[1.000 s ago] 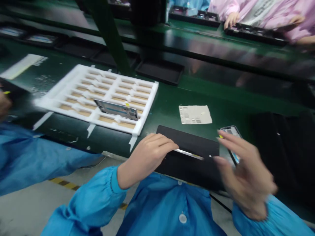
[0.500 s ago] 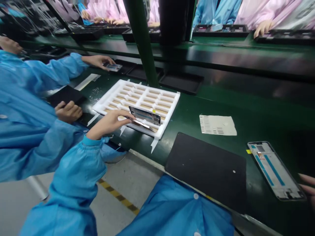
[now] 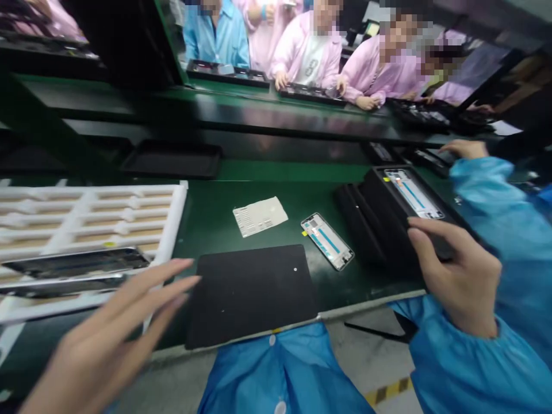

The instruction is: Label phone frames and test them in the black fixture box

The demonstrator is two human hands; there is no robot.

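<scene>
My left hand (image 3: 116, 328) is stretched out and empty, over the front right corner of a white slotted rack (image 3: 172, 224). Beside its fingers, a phone frame (image 3: 81, 263) stands on edge in the rack, and a second thin phone frame (image 3: 64, 286) sits just in front. My right hand (image 3: 459, 273), fingers curved and apart, is at the near edge of a black foam tray (image 3: 383, 190). Just beyond its fingertips, another phone frame (image 3: 414, 194) with blue strips and a yellow tab lies in that tray. On the table lies a similar phone frame (image 3: 328, 241).
A black mat (image 3: 254, 293) lies at the table's front edge, with a pale label sheet (image 3: 260, 217) behind it. Black trays (image 3: 172, 159) stand at the back left. A co-worker's hand (image 3: 468, 149) reaches in at right. Several people work across the line.
The view has swung right. My left hand has let go of the thin phone frame at the rack. My right hand has moved from beside the table's phone frame to the foam tray.
</scene>
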